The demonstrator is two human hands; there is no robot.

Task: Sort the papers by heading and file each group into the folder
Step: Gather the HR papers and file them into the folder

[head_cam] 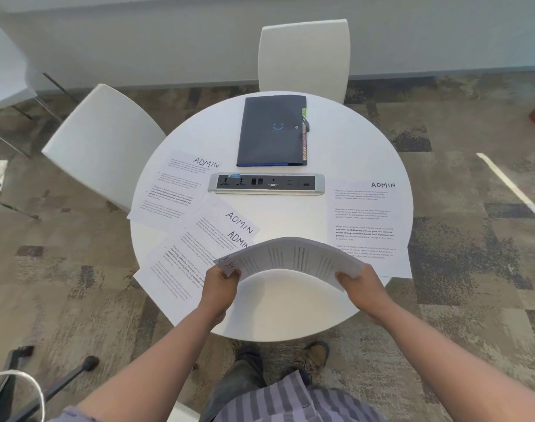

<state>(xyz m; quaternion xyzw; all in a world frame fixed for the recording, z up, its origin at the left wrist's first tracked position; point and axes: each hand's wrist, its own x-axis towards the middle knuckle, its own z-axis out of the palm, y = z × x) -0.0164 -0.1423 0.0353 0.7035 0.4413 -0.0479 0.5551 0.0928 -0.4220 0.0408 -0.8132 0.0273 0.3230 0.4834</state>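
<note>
I hold a bowed stack of printed papers (290, 255) above the near part of the round white table (290, 312). My left hand (220, 278) grips its left end and my right hand (362, 283) grips its right end. Sheets headed ADMIN lie flat: one at the left (172, 190), two overlapping at the front left (196, 248), and one at the right (366, 226). A dark folder (271, 130), shut with a snap button, lies at the far side with coloured tabs along its right edge.
A grey power socket strip (266, 183) is set in the table's middle, between the folder and the papers. White chairs stand at the far side (304, 53) and at the left (102, 141). Patterned carpet surrounds the table.
</note>
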